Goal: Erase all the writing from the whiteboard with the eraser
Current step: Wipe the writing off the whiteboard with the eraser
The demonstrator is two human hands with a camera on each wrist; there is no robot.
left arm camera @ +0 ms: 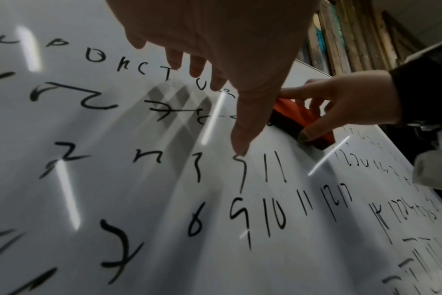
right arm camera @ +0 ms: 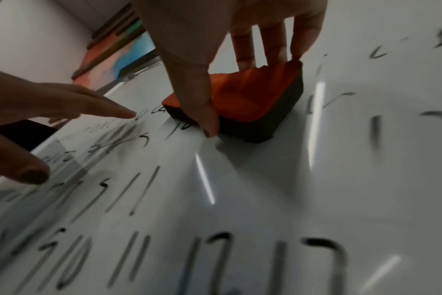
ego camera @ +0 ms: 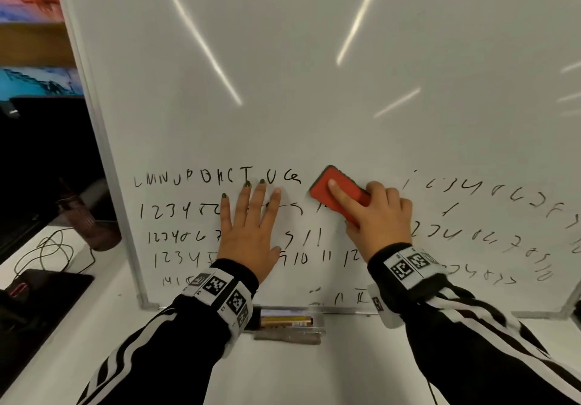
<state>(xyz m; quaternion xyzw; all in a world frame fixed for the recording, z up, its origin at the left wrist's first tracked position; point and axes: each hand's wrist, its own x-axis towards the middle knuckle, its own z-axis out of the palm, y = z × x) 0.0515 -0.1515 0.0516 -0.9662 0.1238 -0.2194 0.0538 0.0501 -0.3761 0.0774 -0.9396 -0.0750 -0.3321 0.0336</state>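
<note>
A large whiteboard leans up in front of me, with rows of black letters and numbers across its lower part. My right hand grips a red eraser with a dark felt base and holds it against the board, thumb on one long side and fingers on the other. In the right wrist view the eraser sits flat on the board. My left hand lies flat on the board left of the eraser, fingers straight and spread, covering some numbers. A wiped patch lies around the eraser.
A ledge under the board holds markers. The board stands on a white table. Left of the board are a dark bottle, a coiled cable and a black pad.
</note>
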